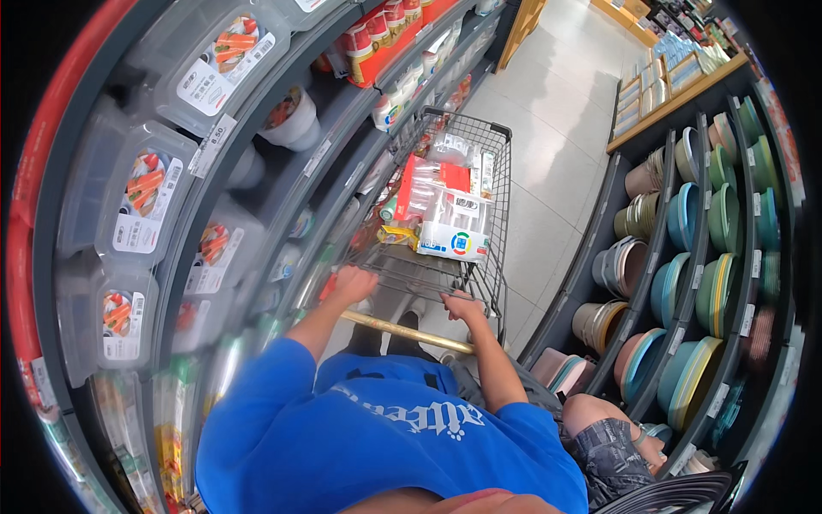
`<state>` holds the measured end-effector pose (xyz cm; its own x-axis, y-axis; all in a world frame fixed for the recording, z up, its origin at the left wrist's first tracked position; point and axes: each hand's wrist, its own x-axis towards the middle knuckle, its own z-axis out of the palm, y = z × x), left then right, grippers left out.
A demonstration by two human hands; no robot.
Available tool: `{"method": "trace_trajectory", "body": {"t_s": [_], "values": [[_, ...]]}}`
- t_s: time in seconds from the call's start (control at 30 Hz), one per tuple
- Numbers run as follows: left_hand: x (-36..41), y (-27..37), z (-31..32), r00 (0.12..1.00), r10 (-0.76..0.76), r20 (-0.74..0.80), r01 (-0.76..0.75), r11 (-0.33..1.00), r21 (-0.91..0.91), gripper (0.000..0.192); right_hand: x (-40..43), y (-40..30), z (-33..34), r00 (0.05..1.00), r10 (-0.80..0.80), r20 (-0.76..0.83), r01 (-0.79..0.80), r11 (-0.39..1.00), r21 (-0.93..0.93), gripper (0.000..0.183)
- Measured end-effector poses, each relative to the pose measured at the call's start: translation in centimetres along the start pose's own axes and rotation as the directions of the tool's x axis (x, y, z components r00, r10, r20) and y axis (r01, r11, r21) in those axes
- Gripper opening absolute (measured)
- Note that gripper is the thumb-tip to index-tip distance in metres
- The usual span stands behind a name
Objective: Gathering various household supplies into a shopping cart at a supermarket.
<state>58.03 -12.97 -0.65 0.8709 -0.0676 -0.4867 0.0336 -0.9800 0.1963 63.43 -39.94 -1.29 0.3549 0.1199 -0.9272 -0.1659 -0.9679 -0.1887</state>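
Note:
Both of my hands are on the rear end of a wire shopping cart (pixel 508 167). My left hand (pixel 355 283) has its fingers closed around the cart's rear wire edge at the left. On the right, my right hand (pixel 460 305) grips the same end near the cart's corner. Inside the cart lie a white pack with clear windows (pixel 454 225), a red-and-clear plastic package (pixel 420 189), a yellow box (pixel 397 235) and a clear bag (pixel 449 149). A gold-coloured bar (pixel 408 331) runs crosswise between my forearms, below the hands.
Shelves with clear plastic food containers (pixel 146 193) rise close on the left. Stacked plastic basins (pixel 690 379) and buckets (pixel 620 266) fill the right shelves. Another person's hand (pixel 652 448) reaches to the lower right shelf. A tiled aisle (pixel 546 141) runs ahead.

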Motion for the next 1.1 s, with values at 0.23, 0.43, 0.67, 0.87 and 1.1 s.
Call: {"method": "trace_trajectory", "body": {"t_s": [0.23,0.43,0.67,0.87,1.1], "values": [[-0.7,0.4,0.6,0.998,0.044,0.033,-0.045,0.999,0.028,0.04,-0.2,0.7,0.5,1.0,-0.001,0.026,0.001,1.0,0.002,0.052],[-2.4,0.8,0.0,0.999,0.051,0.019,-0.051,0.999,0.019,0.042,-0.9,1.0,1.7,0.999,-0.035,-0.028,0.034,0.999,-0.043,0.054],[-3.9,0.0,1.7,0.986,0.061,-0.154,-0.07,0.996,-0.05,0.038,-2.2,0.4,2.9,1.0,-0.016,0.004,0.016,1.0,-0.016,0.056],[-5.5,-0.4,0.9,0.997,0.064,-0.03,-0.065,0.997,-0.028,0.034,-2.3,0.1,4.7,1.0,-0.019,0.002,0.019,1.0,0.007,0.056],[-6.8,-1.1,1.9,0.998,-0.03,0.057,0.04,0.983,-0.179,0.041,-1.0,0.5,7.3,0.997,-0.066,0.039,0.066,0.998,0.004,0.054]]}}
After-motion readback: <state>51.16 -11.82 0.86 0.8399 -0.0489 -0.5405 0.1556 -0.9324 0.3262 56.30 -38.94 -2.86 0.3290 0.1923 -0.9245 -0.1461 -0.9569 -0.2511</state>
